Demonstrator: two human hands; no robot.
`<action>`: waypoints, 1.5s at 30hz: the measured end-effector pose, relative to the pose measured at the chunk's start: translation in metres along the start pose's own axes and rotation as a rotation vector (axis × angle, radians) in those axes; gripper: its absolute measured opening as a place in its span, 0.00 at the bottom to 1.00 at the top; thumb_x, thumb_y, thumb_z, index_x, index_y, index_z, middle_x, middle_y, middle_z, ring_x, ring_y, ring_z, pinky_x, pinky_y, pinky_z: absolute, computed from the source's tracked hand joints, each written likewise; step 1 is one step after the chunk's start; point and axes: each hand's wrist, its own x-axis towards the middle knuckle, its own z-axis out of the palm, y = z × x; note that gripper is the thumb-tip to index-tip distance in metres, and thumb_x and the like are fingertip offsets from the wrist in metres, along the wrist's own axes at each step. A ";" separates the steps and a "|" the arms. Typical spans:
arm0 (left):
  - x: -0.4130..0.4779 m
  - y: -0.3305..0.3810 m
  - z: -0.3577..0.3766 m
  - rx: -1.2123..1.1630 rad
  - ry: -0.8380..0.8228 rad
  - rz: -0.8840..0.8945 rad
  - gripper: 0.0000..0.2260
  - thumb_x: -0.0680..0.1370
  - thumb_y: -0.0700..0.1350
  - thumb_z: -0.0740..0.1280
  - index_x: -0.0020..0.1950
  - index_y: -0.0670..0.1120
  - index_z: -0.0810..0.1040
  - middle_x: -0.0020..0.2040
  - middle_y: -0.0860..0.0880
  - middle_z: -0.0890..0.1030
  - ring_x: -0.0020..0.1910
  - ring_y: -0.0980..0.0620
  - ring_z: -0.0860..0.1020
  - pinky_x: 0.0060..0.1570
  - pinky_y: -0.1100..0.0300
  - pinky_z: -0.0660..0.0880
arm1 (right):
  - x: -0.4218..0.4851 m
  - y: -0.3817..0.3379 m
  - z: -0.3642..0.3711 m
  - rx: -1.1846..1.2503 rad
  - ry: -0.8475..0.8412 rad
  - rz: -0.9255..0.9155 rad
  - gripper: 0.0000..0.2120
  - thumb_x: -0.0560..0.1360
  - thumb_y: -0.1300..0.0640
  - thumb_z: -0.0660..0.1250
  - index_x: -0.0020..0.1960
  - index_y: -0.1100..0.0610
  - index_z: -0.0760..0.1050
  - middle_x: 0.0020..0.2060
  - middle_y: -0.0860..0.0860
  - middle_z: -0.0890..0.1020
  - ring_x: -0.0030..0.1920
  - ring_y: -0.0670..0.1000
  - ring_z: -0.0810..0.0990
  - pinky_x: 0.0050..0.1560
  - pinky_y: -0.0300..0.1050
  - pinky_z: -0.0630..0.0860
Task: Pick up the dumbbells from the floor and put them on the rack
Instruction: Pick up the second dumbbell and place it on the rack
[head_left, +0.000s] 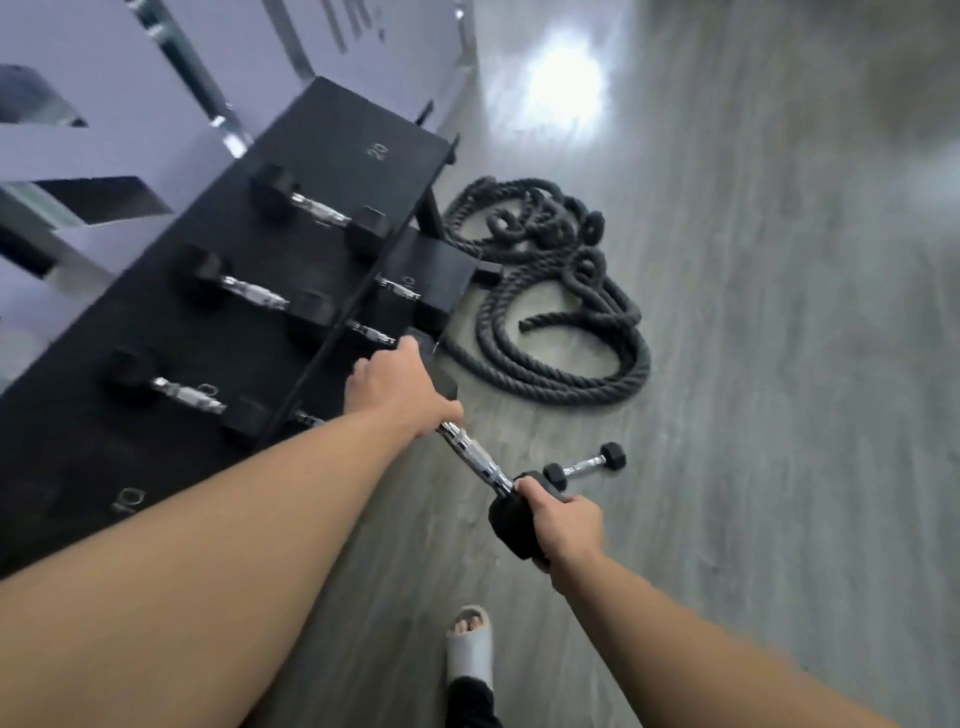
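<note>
I hold a large black hex dumbbell with a chrome handle (475, 457) off the floor, beside the black rack (156, 332). My left hand (400, 395) grips the far end of the handle, covering the far head. My right hand (558, 519) clasps the near head (511, 525). A small dumbbell (584, 465) lies on the grey floor just beyond my right hand. Three dumbbells (319, 210) rest across the rack's top shelf, and chrome handles of others (371, 332) show on the lower shelf.
A coiled black battle rope (556, 312) lies on the floor past the rack's far end. My foot in a grey slide sandal (470, 649) stands below the held dumbbell. A pale wall with metal strips runs behind the rack. Open grey floor (779, 364) spreads to the right.
</note>
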 end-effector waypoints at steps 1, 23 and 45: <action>-0.006 -0.012 -0.013 -0.005 0.045 0.008 0.35 0.63 0.61 0.75 0.65 0.48 0.72 0.53 0.44 0.81 0.58 0.39 0.76 0.54 0.51 0.75 | -0.012 -0.004 0.009 0.010 -0.036 0.014 0.20 0.61 0.45 0.77 0.43 0.59 0.79 0.35 0.54 0.80 0.34 0.55 0.78 0.37 0.49 0.77; 0.008 -0.389 -0.133 0.041 0.081 -0.071 0.36 0.58 0.60 0.80 0.62 0.48 0.75 0.52 0.51 0.77 0.52 0.47 0.78 0.49 0.52 0.77 | -0.143 0.050 0.358 -0.330 -0.392 0.246 0.21 0.68 0.45 0.72 0.54 0.57 0.80 0.47 0.56 0.86 0.38 0.55 0.85 0.27 0.42 0.79; 0.129 -0.533 -0.054 0.099 -0.212 -0.335 0.30 0.62 0.60 0.80 0.52 0.46 0.70 0.45 0.47 0.76 0.43 0.43 0.75 0.38 0.54 0.75 | -0.070 0.061 0.506 -1.248 -0.251 -0.297 0.18 0.85 0.59 0.54 0.71 0.54 0.74 0.62 0.58 0.78 0.66 0.61 0.71 0.67 0.57 0.67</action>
